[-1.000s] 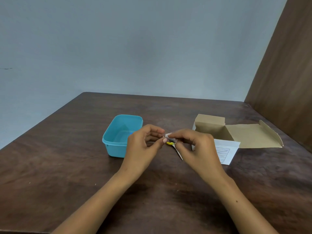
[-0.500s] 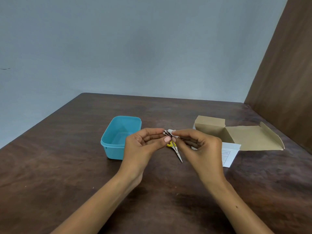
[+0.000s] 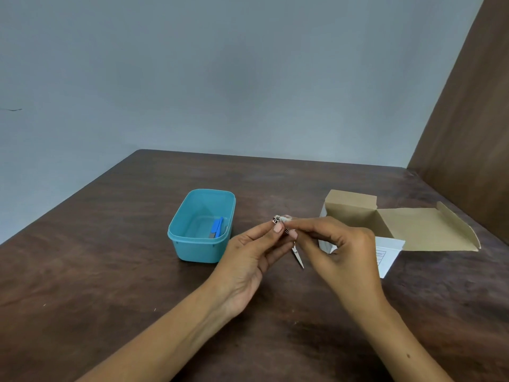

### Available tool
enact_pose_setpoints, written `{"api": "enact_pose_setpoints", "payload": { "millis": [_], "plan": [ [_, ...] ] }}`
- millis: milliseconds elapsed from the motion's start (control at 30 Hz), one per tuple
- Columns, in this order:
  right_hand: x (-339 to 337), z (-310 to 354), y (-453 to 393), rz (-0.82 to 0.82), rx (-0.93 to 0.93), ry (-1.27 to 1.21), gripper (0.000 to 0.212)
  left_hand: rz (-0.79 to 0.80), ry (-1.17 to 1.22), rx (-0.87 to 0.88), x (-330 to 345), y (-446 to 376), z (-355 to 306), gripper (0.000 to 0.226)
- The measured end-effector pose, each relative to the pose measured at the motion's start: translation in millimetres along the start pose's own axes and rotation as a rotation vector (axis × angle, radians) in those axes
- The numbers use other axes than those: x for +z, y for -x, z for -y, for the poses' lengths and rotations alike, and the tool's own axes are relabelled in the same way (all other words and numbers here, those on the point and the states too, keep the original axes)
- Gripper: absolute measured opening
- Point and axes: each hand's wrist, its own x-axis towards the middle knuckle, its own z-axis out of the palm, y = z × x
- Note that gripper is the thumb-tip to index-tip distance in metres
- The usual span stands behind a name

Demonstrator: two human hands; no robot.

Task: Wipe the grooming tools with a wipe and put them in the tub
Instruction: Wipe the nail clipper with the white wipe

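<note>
While both hands meet above the brown table [image 3: 115, 271], the left hand [image 3: 248, 260] pinches a small metal nail clipper [image 3: 277, 220] between thumb and fingers. The right hand [image 3: 338, 252] has its fingers curled and presses a small white wipe [image 3: 286, 217] against the clipper. Below the hands, the tip of small scissors [image 3: 298, 259] lies on the table. The turquoise tub [image 3: 198, 249] stands left of the hands with a blue tool [image 3: 217, 226] inside. An open cardboard box [image 3: 399, 224] and a white paper [image 3: 388, 255] lie on the right.
</note>
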Motion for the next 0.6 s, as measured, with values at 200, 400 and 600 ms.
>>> {"api": "enact_pose_setpoints", "payload": {
  "millis": [200,400,600],
  "plan": [
    [-5.1,-1.4,-3.2,0.067,-0.012,0.002,0.025,-0.034,0.09,-0.06,-0.1,-2.3,2.8,0.023],
    [-3.1,-2.5,-3.5,-0.028,-0.032,0.029,0.015,-0.021,0.009,-0.062,0.2,-2.5,5.0,0.019],
    [-1.9,-11.2,-5.1,0.109,-0.06,0.091,0.015,-0.029,0.055,-0.062,-2.8,-5.4,0.0,0.018]
  ]
}}
